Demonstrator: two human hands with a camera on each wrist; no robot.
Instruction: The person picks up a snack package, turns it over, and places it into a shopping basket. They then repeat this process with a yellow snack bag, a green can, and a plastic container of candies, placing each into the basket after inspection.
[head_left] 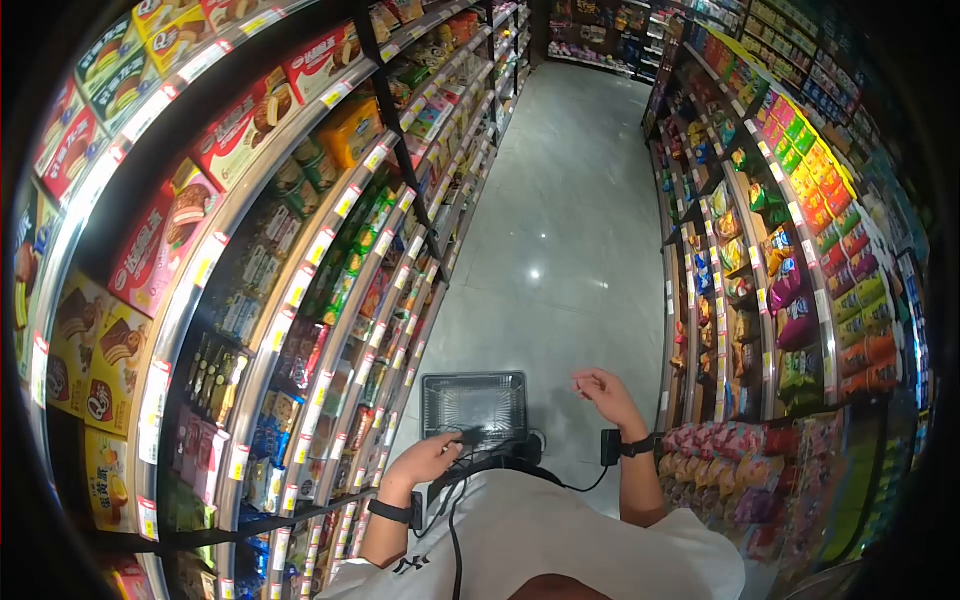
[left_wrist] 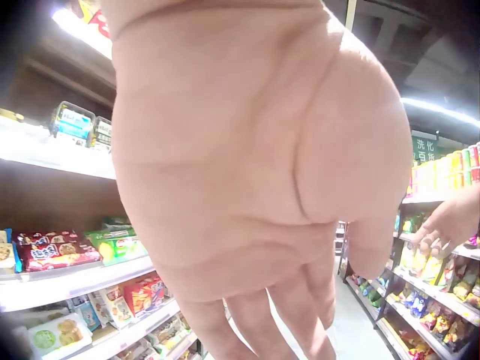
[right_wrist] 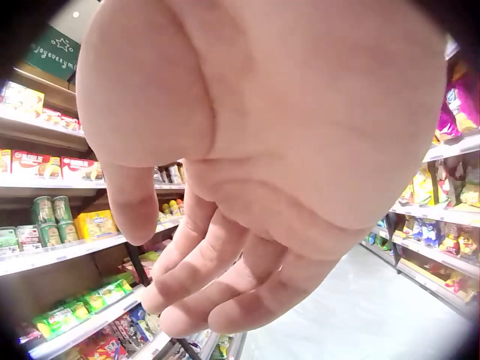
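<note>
My left hand (head_left: 425,461) hangs over the near left corner of a dark, see-through basket (head_left: 474,377), its fingers extended and holding nothing. From the left wrist view, the bare palm (left_wrist: 225,150) faces the camera with the fingers pointing down. My right hand (head_left: 608,397) is held out to the right of the basket, above the aisle floor. Its fingers (right_wrist: 225,277) curl loosely around nothing in the right wrist view. The basket sits low in front of my body, with no goods showing in it.
Snack shelves (head_left: 300,240) with boxed cakes and packets line the left side close by. Another shelf (head_left: 770,230) of bagged snacks runs along the right. Between them a shiny grey floor (head_left: 550,200) leads ahead to more shelving. Black cables (head_left: 455,520) run by my shirt.
</note>
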